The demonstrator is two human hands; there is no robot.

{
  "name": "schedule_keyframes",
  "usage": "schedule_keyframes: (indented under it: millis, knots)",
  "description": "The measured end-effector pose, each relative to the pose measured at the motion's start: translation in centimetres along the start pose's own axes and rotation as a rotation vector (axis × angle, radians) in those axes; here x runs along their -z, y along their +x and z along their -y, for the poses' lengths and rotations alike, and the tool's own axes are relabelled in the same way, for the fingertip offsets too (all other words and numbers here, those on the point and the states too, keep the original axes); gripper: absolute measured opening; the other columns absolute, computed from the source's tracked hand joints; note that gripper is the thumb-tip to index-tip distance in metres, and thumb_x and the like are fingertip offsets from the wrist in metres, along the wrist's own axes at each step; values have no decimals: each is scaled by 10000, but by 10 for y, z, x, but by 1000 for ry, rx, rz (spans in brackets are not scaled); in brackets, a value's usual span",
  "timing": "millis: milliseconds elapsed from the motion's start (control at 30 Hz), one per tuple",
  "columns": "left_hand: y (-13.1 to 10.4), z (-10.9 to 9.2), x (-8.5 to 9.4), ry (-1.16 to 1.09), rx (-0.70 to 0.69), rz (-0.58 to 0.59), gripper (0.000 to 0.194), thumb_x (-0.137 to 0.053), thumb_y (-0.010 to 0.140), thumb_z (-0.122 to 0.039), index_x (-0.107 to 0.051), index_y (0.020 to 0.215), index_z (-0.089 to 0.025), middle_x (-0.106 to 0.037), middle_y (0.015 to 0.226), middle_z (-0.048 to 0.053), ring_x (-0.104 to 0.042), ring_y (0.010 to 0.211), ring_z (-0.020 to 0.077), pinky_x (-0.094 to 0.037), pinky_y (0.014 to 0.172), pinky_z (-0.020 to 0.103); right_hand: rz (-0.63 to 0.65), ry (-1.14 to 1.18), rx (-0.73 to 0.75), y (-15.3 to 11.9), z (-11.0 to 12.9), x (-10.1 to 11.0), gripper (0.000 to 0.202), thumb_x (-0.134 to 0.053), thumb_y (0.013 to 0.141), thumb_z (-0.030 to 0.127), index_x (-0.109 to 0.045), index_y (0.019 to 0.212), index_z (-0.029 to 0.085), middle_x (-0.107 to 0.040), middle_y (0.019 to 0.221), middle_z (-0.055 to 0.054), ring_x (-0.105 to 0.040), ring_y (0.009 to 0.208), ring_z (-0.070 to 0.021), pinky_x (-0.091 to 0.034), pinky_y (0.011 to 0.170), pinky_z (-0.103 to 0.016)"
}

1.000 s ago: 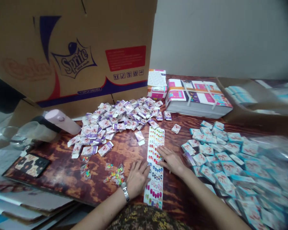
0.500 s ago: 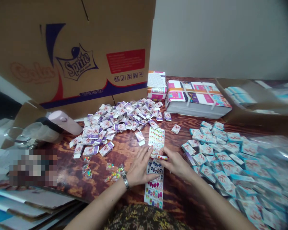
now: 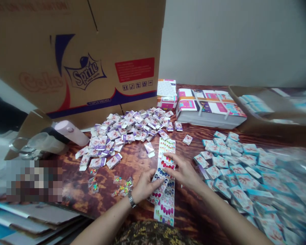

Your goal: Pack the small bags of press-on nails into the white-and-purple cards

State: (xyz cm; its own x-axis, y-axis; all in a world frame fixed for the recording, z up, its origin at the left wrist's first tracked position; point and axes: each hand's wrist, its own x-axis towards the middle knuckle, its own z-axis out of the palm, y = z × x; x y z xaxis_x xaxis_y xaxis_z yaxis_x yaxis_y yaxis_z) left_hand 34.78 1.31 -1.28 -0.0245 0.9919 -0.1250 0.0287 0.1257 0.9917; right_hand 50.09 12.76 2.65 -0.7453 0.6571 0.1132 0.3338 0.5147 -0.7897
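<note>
A long strip of nail stickers (image 3: 164,214), printed with rows of coloured nail shapes, lies lengthwise on the table before me. Tilted over it is a second sticker strip (image 3: 162,173). My left hand (image 3: 145,185) grips that upper strip by its left edge, thumb on top. On the strip's upper right side, my right hand (image 3: 185,169) pinches it between thumb and fingers. One small white and purple box (image 3: 149,149) sits just beyond the hands. Small clear packets of coloured pieces (image 3: 124,186) lie left of my left hand.
A heap of purple-edged boxes (image 3: 132,126) spreads in front of a large carton (image 3: 97,75). Many blue-edged boxes (image 3: 237,170) cover the right side. Strapped bundles of printed card (image 3: 211,107) and an open carton (image 3: 255,124) stand behind. A pink bottle (image 3: 71,132) leans at left.
The rolled piece in my right hand now shows as a flat, tilted strip. My left hand has shifted slightly down and left and closed on its edge.
</note>
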Motion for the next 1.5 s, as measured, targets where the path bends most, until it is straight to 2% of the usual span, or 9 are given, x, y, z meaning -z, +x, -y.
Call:
schedule_keyframes:
  millis: [167,300,400,533,767,967,1100,1200,1500]
  knots:
    - [-3,4,1,-198,148,72,387,-566,781,-477,-603,941,-127,-631,886,40,-562,772,153,-445,702,261,-6,16,-8,3,3,-1,246,-459,865,340,-603,1032,230,-667,941,-20,-609,828,-195,-460,722,-294]
    - [-7,2,4,-493,372,137,451,-491,805,-543,-573,1023,-157,-633,915,72,-595,756,172,-478,609,273,35,18,-35,8,-2,1,283,-407,885,370,-639,895,209,-656,760,12,-582,669,-160,-425,604,-244]
    - [-9,-1,7,-583,425,154,445,-524,795,-527,-567,1042,-160,-629,912,86,-602,719,162,-482,555,251,35,97,-71,13,-8,1,306,-403,878,395,-629,839,191,-619,706,15,-545,633,-148,-408,579,-234]
    - [-8,1,9,-579,419,173,371,-652,734,-430,-603,955,-137,-617,824,39,-572,656,100,-476,617,222,26,226,-108,19,-15,0,303,-417,865,418,-601,803,185,-566,673,19,-494,607,-134,-379,550,-223]
    - [-4,7,7,-584,407,246,374,-656,724,-437,-612,930,-128,-612,802,23,-563,649,90,-452,688,244,27,337,-151,23,-25,-3,277,-459,852,409,-576,785,167,-515,660,24,-448,580,-114,-351,539,-217]
    - [3,-4,5,-442,191,104,422,-692,695,-401,-586,1011,-144,-611,931,48,-552,771,129,-421,734,252,35,349,-140,21,-26,-15,327,-403,883,421,-541,724,171,-495,612,30,-441,537,-108,-339,490,-213]
    - [5,-4,5,-244,119,-44,353,-616,739,-458,-598,813,-114,-566,698,8,-466,598,97,-373,574,214,47,184,-22,13,-10,-17,298,-453,872,388,-561,1066,190,-611,900,-37,-560,779,-172,-438,676,-272]
    - [3,-2,5,-131,87,-127,370,-587,746,-484,-548,691,-120,-437,565,-45,-338,501,63,-273,476,187,45,24,101,7,-1,-15,472,-582,801,357,-461,1237,220,-566,1110,-74,-536,981,-216,-422,831,-333]
    - [-1,0,2,23,34,-185,337,-564,773,-429,-523,626,-128,-411,557,-47,-341,520,71,-282,492,186,40,-1,107,6,-1,-20,259,-554,834,316,-593,1068,211,-655,963,-48,-607,858,-182,-454,749,-282]
